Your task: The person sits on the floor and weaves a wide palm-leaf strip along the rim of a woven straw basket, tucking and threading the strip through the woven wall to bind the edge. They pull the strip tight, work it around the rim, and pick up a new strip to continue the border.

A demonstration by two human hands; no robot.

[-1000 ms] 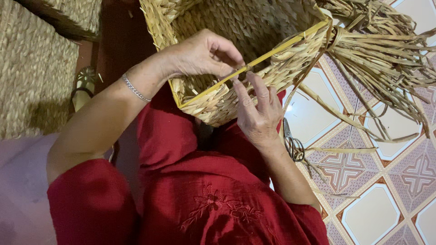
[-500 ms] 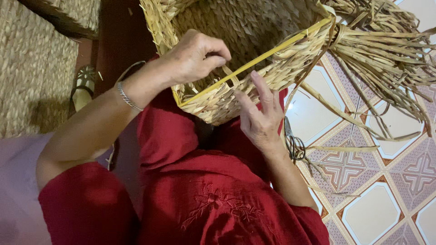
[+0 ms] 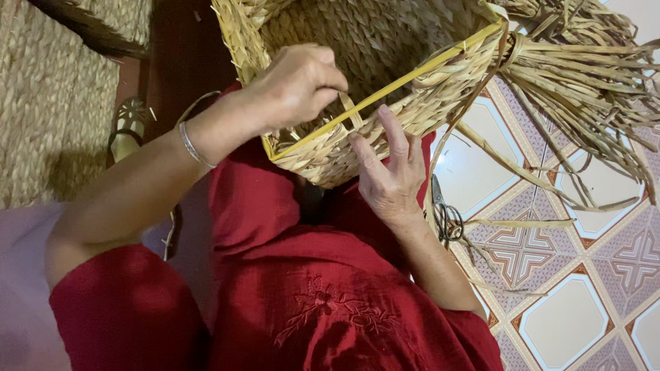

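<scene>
pinched in the left hand (image 3: 297,86) is a flat straw strand (image 3: 352,110), looped over the rim of the woven basket (image 3: 385,48) resting on the red-clothed lap. right hand (image 3: 390,175) lies with its fingers spread against the basket's outer wall just under the yellow rim rod (image 3: 412,75), gripping nothing. loose straw ends (image 3: 584,82) trail over the tiled floor (image 3: 570,302); scissors (image 3: 445,216) lie beside the knee.
</scene>
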